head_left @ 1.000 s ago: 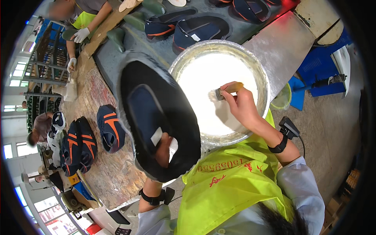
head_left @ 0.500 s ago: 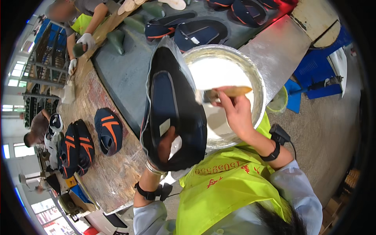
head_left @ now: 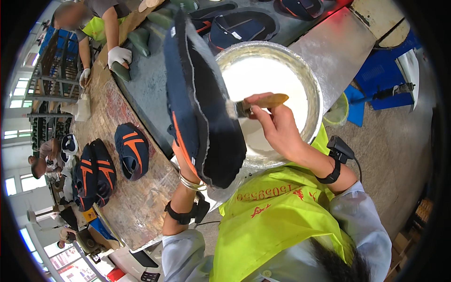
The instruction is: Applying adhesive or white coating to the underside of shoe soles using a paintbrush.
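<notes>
My left hand (head_left: pixel 183 160) holds up a navy shoe upper (head_left: pixel 176 84) with an orange stripe. Most of that hand is hidden behind the upper, whose black underside faces right. Pinched in my right hand (head_left: pixel 280 129) is a flat brush (head_left: pixel 268 101) with a wooden handle. Its bristles touch or nearly touch the right edge of the underside. Behind the brush is a large metal basin (head_left: pixel 315 89) holding white liquid (head_left: pixel 256 80).
Finished-looking navy shoes (head_left: pixel 132 152) stand on the worn wooden table (head_left: pixel 136 207) at left. More uppers (head_left: pixel 244 28) lie on the grey bench beyond the basin. A co-worker's gloved hand (head_left: pixel 119 56) holds a green shoe last (head_left: pixel 121 71) at far left.
The upper has turned from showing its inside to showing its underside and navy outer side. The brush has shifted slightly left. The co-worker's gloved hand has moved right with a last.
</notes>
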Demonstrator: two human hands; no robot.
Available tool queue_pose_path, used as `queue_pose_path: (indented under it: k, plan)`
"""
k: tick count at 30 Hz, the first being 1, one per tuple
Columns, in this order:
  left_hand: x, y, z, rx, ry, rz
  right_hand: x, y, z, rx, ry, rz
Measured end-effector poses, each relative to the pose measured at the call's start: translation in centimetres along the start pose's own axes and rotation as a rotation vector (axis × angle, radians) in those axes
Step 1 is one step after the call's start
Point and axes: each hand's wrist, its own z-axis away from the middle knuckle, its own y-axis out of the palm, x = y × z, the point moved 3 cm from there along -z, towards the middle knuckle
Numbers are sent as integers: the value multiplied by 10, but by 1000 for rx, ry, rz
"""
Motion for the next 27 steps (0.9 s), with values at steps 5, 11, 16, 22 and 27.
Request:
queue_pose_path:
  k: [5, 11, 16, 22, 27]
  plan:
    - [17, -28, -29, 115, 291, 69, -4, -3, 28, 159, 135, -95]
    - [4, -24, -53, -136, 700, -570, 23, -1, 34, 190, 134, -412]
    - [-19, 3, -29, 46, 442, 108, 26, 2, 37, 311, 317, -540]
    - [-46, 42, 8, -189, 466, -367, 10, 1, 8, 118, 45, -180]
    - [-49, 32, 22, -109, 455, -230, 17, 1, -13, 96, -294, -63]
